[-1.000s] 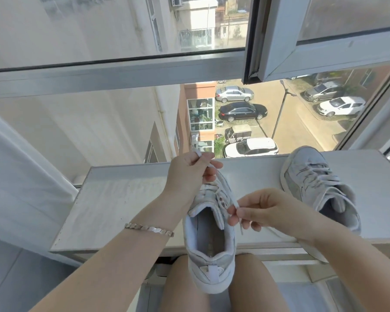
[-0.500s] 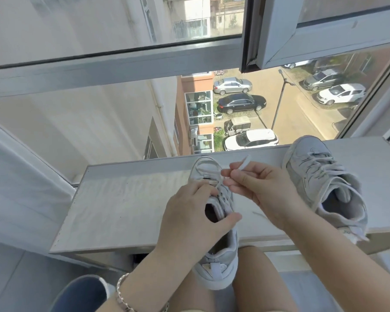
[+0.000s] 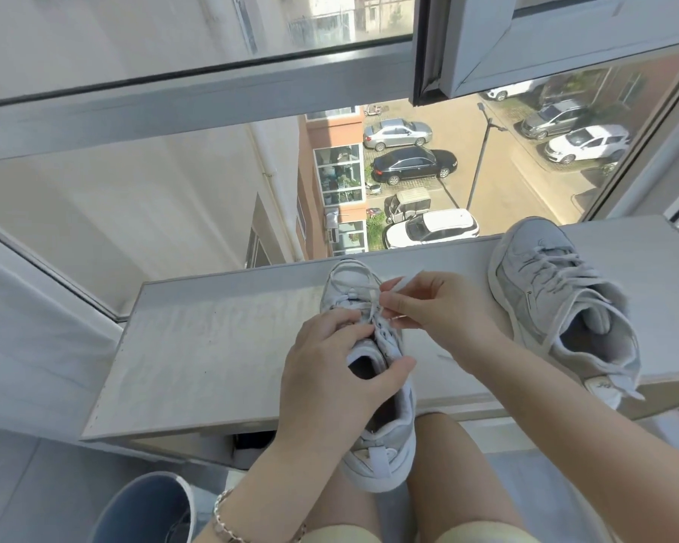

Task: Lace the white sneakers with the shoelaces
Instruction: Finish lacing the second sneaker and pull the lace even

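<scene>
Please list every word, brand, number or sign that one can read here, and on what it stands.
No text is readable.
Dark marks near the heel of the laced sneaker on the sill: too blurred to read.
Small mark on its side: too small.
The held sneaker: no print shows.

A pale grey ledge [image 3: 197,346] runs beneath a wide window with a grey metal frame [image 3: 197,99]; one sash [image 3: 526,45] stands open at upper right. Far below, in bright sun, are a black car [image 3: 412,164], a white car [image 3: 432,227] and a lamp post [image 3: 481,158]. A blue bin [image 3: 142,507] stands on the grey floor [image 3: 28,484].
</scene>
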{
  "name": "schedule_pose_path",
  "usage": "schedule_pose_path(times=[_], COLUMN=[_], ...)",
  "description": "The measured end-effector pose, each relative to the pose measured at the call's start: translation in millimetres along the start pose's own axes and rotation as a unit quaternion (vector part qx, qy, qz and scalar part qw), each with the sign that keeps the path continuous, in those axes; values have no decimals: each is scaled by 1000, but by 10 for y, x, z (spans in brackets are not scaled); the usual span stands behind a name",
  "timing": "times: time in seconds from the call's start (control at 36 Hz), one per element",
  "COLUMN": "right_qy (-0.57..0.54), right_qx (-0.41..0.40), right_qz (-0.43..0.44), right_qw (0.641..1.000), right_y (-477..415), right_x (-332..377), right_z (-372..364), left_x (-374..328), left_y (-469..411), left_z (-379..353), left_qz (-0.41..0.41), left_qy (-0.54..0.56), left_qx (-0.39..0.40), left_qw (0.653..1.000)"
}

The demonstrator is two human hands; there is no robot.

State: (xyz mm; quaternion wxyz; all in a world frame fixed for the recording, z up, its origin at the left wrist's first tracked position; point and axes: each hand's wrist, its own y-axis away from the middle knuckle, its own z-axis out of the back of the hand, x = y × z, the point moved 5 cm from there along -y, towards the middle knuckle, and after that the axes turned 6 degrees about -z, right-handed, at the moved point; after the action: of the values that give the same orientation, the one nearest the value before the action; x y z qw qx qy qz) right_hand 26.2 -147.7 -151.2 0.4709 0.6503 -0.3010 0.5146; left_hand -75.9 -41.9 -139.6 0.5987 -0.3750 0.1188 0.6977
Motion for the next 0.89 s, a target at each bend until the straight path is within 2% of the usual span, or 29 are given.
schedule_pose_path(times=[0.14,0.33,0.58,0.72,0.89], right_qy=[54,90,214,252,286], right_qx=[18,68,153,133,82], right_qz=[10,-24,-101,-107,-48], right_qw=[998,993,960,953,954], right_y=[-25,-87,-210,-222,-165], right_x=[-15,22,117,209,170], right_z=[-19,-23,-39,-93,-75], left_x=[9,0,-1,13,33], left_y=[1,-1,-4,-7,-2], left_z=[-2,8,-4,-3,-7], left_qz=[-5,-1,12,6,-4], left_qy=[9,21,32,39,51], left_qx=[-5,-2,16,10,-5], left_qw=[1000,1000,999,999,999])
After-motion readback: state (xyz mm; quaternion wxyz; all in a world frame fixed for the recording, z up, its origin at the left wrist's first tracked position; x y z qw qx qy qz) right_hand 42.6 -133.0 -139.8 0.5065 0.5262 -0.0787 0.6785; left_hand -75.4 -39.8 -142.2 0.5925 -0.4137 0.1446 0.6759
